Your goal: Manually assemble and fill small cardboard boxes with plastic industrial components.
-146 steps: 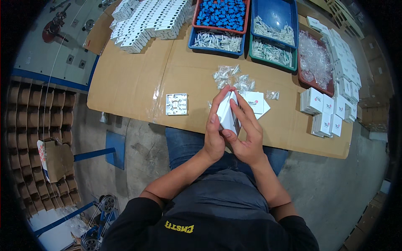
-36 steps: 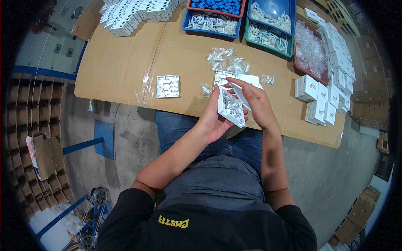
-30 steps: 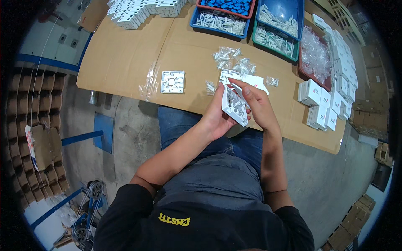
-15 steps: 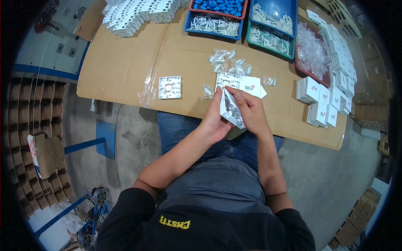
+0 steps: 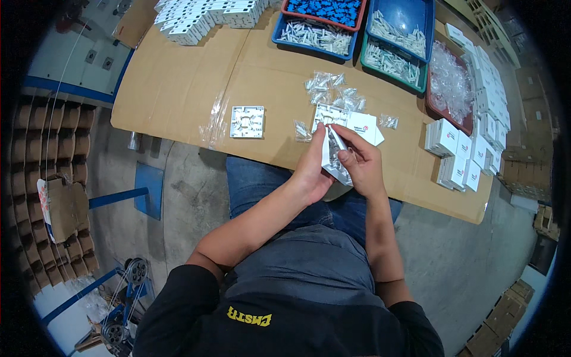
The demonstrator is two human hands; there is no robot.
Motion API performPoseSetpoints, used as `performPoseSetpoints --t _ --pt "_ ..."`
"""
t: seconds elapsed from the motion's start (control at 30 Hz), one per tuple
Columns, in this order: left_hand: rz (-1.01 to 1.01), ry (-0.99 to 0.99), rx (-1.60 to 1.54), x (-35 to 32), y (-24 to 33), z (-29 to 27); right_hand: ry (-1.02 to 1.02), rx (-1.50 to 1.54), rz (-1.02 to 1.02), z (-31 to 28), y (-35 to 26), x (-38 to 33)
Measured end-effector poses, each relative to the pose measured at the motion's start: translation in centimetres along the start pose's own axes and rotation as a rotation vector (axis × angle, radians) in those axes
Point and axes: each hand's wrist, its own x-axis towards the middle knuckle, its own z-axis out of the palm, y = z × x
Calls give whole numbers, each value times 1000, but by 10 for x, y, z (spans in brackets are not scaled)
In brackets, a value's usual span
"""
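Note:
In front of my lap, at the table's near edge, I hold a white square plastic housing (image 5: 336, 162) tilted on edge, its hollow inside turned partly toward my right. My left hand (image 5: 313, 168) is closed round its left side. My right hand (image 5: 364, 165) grips the other side, thumb bent over the opening. Just beyond my fingertips lies a similar open white frame (image 5: 329, 112), next to flat white cover plates (image 5: 361, 122). Another open white frame (image 5: 238, 122) lies farther left. Small clear bags of parts (image 5: 322, 85) lie behind, with single ones on either side.
Bins stand at the back: blue parts (image 5: 324, 12), white plugs (image 5: 314, 37), another blue bin (image 5: 401, 15) over a green one. A red bin (image 5: 449, 77) holds clear bags. White boxes (image 5: 455, 157) are stacked right, white frames (image 5: 205, 16) back left. Cardboard covers the table (image 5: 172, 89).
The housing has turned more upright and edge-on in my hands. My right thumb has moved down over its opening. The whole view has shifted slightly.

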Motion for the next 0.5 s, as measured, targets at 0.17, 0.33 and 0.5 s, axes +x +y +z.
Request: performPoseSetpoints --t 0.17,0.33,0.5 --pt "-14 45 45 0 1 0 -9 -157 -66 3 -2 -1" --pt "-21 32 62 3 -1 -6 -18 -296 -109 2 -3 -3" --pt "42 -3 109 10 -5 -17 -78 -296 -122 1 6 -1"
